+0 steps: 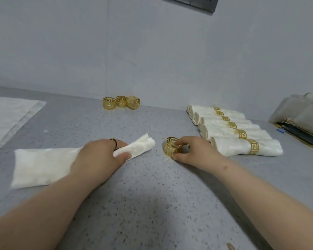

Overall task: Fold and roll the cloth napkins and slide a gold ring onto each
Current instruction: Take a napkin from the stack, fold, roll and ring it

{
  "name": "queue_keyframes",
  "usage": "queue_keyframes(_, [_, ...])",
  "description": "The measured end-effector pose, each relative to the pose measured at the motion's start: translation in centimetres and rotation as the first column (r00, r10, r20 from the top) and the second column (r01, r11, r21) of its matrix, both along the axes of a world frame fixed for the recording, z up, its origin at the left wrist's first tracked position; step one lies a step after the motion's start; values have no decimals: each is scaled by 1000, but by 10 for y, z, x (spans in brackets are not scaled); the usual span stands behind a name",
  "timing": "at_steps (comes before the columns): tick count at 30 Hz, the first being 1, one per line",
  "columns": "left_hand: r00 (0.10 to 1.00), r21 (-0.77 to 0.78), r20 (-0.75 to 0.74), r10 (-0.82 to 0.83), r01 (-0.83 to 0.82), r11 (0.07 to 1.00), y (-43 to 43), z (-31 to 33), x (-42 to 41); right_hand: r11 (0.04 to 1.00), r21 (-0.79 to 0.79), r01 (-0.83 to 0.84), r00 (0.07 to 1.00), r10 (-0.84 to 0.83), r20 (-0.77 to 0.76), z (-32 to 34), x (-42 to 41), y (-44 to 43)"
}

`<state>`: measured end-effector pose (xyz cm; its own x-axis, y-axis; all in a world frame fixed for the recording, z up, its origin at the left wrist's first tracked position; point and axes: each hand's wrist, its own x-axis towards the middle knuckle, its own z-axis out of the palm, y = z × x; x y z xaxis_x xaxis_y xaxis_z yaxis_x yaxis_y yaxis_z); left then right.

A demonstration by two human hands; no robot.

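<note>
— Which way did the napkin [43,165] lie?
— Lengthwise on the surface [152,195], left of the row of finished rolls [238,134]. Its tight narrow end pointed toward that row and its loose wide end away from it.
— And the hands?
— The left hand [101,154] lay palm-down, fingers and thumb curled round the napkin near its narrow end. The right hand [193,150], just left of the row, pinched a gold ring [171,147] that stood on its edge.

Single head-worn wide-angle view, forward and down, close over the grey table [152,204].
</note>
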<state>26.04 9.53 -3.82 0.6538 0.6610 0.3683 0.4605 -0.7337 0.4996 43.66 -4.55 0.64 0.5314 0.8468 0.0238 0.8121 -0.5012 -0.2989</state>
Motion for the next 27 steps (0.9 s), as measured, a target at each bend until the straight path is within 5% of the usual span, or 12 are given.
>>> queue_keyframes(5, [1000, -4, 7, 0, 0, 1000, -1, 1, 1, 1000, 6, -10, 994, 11, -107, 4, -7, 3])
queue_keyframes(9, [999, -68, 9, -33, 33, 997, -6, 7, -3, 999, -36, 17, 1000, -16, 20, 5, -19, 11])
queue_keyframes(12, [998, -121, 3, -55, 55, 991, -13, 12, -10, 996, 61, 62, 989, -53, -136, 11, -30, 8])
queue_keyframes(15, [995, -275, 61, -74, 88, 957, -20, 15, -17, 933, 296, 205, 847, -17, -532, 16, -45, -7])
queue_keyframes(20, [981, -474, 187, 41, 54, 879, -37, 25, -28, 774, 365, 517, 382, 174, -908, -4, -66, -25])
queue_keyframes(27, [868, -539, 387, 312, -61, 840, -72, 22, -32, 717, 441, 539, 342, 292, -893, -18, -94, -22])
